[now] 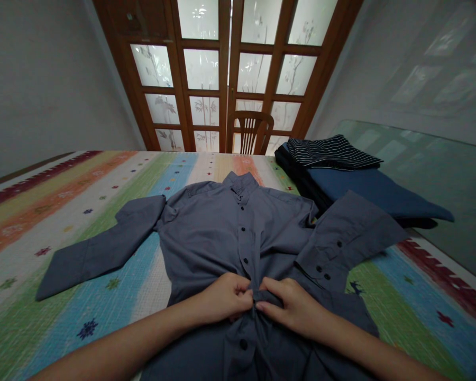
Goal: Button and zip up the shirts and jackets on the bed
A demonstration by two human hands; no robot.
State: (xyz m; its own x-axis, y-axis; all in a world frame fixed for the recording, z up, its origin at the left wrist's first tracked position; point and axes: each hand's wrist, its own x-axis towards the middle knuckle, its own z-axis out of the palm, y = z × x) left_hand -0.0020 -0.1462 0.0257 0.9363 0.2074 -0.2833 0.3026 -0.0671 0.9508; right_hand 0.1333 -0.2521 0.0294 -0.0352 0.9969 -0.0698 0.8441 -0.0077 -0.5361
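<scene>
A grey-blue button-up shirt (206, 227) lies face up, its collar (240, 182) pointing away from me. Dark buttons run down its front placket, and those above my hands look fastened. My left hand (232, 299) pinches the placket's left side around the middle of the shirt. Close beside it, my right hand (287, 304) grips the other front edge between thumb and fingers. The cloth puckers between the two hands, and the button there is mostly hidden. The left-side sleeve (99, 248) is bent outward; the right-side sleeve (349, 238) is folded up, with cuff buttons showing.
A striped, patterned cloth (143, 296) covers the surface under the shirt. At the back right sits a stack of folded clothes (365, 185), a striped one on top. Behind stand a wooden chair (249, 127) and wooden doors with glass panes (202, 69).
</scene>
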